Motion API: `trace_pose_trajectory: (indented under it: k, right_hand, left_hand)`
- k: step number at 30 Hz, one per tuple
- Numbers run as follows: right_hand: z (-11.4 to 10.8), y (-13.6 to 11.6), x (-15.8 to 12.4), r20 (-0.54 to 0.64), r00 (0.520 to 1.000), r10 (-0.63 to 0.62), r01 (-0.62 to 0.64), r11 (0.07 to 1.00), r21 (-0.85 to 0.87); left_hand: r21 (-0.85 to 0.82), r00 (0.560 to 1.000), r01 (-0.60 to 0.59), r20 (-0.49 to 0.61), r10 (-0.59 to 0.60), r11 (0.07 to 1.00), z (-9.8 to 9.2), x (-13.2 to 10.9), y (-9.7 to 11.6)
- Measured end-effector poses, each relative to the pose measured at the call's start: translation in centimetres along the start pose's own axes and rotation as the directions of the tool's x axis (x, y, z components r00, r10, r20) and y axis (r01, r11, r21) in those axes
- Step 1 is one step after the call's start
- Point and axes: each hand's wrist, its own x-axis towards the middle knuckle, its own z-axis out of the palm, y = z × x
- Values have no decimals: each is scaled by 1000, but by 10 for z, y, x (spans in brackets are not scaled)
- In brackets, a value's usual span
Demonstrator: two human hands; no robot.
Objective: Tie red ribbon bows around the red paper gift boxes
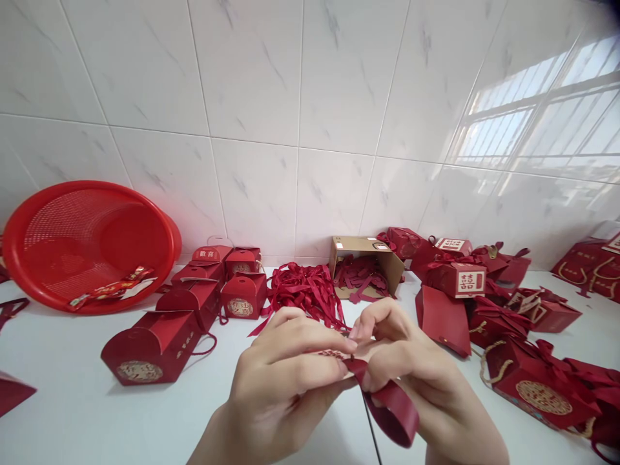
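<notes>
My left hand (283,374) and my right hand (411,368) meet at the bottom centre over the white table (72,400). Both pinch a dark red ribbon (392,407), which loops down below my right fingers. A small red and gold piece shows between the fingertips; I cannot make out what it is. Behind the hands lies a heap of red ribbons (305,290) next to a tipped cardboard box (365,258) with more ribbons spilling out.
Several red gift boxes (155,345) stand in a cluster at the left. A red plastic basket (87,242) leans on the tiled wall. More red boxes and bags with gold handles (533,381) crowd the right side.
</notes>
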Motion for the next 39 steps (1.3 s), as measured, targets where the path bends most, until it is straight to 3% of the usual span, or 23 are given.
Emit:
trace_pose_trajectory:
  k: [9,15,22,27,30,35,37,39]
  right_hand:
    - [2,-1,-1,24,1000,-17,16,999,40]
    - [1,-2,3,12,998,-57,57,998,25]
    - [10,-1,3,-105,988,-116,125,989,81]
    - [25,-7,-2,-216,976,-36,73,984,165]
    - [27,-14,-6,-211,978,-7,49,980,194]
    - [7,-14,-1,-55,990,128,-136,974,-179]
    - [-8,-9,2,23,989,148,-140,968,-208]
    - [-26,-2,1,-2,975,222,-218,954,-208]
  left_hand:
    - [20,1000,13,-20,-13,1000,3,-5,-3]
    - [-67,978,196,-64,-200,978,7,-16,-4]
    - [-210,948,302,-38,-317,930,5,-17,3]
    - [-244,911,393,-29,-412,887,1,-14,9]
    - [-236,910,390,-52,-412,890,-6,-12,11]
    - [-189,904,395,-92,-417,899,-13,-12,9]
    - [-133,899,412,-101,-426,901,-12,-12,6]
    - [-45,885,448,-121,-450,893,-10,-11,2]
